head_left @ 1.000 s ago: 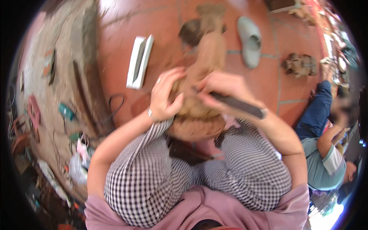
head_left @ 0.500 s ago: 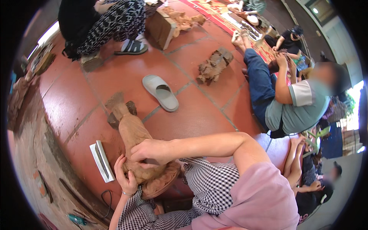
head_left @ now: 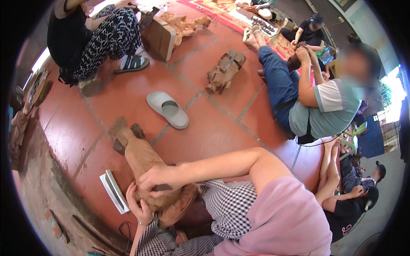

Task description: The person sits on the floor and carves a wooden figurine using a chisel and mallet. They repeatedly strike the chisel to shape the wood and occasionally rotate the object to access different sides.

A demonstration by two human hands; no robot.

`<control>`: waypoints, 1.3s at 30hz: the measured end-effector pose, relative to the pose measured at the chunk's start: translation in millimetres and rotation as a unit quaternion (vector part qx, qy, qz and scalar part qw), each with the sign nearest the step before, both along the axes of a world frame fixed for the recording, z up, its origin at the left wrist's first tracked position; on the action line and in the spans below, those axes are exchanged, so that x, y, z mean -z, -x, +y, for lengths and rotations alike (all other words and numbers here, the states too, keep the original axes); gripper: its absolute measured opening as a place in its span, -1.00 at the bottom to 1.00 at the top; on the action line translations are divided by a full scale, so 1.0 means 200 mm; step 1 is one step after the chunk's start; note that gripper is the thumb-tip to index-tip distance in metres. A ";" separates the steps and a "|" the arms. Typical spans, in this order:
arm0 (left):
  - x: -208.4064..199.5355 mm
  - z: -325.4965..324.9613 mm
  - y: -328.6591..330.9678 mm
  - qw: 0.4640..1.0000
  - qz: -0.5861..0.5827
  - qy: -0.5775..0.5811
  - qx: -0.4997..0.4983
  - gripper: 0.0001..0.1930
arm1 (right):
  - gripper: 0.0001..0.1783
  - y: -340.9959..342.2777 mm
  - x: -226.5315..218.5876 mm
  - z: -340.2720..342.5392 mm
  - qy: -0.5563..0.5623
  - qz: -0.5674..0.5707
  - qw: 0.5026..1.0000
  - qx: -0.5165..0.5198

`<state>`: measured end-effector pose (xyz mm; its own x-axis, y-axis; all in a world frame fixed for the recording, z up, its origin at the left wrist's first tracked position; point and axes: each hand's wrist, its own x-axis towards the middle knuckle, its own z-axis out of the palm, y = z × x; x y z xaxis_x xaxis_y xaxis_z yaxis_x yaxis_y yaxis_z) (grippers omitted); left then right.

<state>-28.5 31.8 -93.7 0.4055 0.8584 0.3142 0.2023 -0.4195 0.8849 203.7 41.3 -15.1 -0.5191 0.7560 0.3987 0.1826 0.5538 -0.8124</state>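
Note:
A brown wooden carving (head_left: 146, 155) lies slanted before me, its narrow end away from me and its broad carved end close to my lap. My left hand (head_left: 139, 207), with a bracelet at the wrist, grips the left side of the broad part with curled fingers. Across the carving reaches my right arm, and my right hand (head_left: 157, 178) presses down on the wood with bent fingers. A dark grey flat piece, apparently sandpaper (head_left: 162, 187), sticks out from under that hand. The surface beneath the right fingers is hidden.
A white tray-like holder (head_left: 114, 192) lies left of the carving. Beyond are a grey slipper (head_left: 168, 110), a rough wood block (head_left: 225, 71) and another carving (head_left: 181, 26). A person in jeans (head_left: 277, 81) sits at the right, another (head_left: 100, 38) at far left. A worn ledge (head_left: 64, 187) runs along the left.
The view has shifted, so the floor things sit further left. My right hand has moved slightly on the carving, and more of the dark piece shows. My left hand keeps its hold.

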 end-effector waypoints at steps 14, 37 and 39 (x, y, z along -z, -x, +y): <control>0.00 0.07 0.07 0.998 0.055 -0.025 -0.011 -0.46 | -0.86 0.03 -0.03 0.00 0.070 -0.080 0.994 0.021; -0.02 0.05 0.06 0.998 0.059 -0.034 -0.017 -0.47 | -0.86 0.05 -0.08 0.02 0.027 -0.135 0.988 0.068; -0.02 0.05 0.06 0.998 0.058 -0.035 -0.015 -0.47 | -0.85 0.04 -0.06 0.03 0.018 -0.152 0.986 0.065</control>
<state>-40.1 42.2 -89.5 0.4164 0.8486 0.3263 0.3156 -0.4715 0.8235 195.8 47.2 -3.7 -0.5080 0.8350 0.2112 0.4887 0.4813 -0.7277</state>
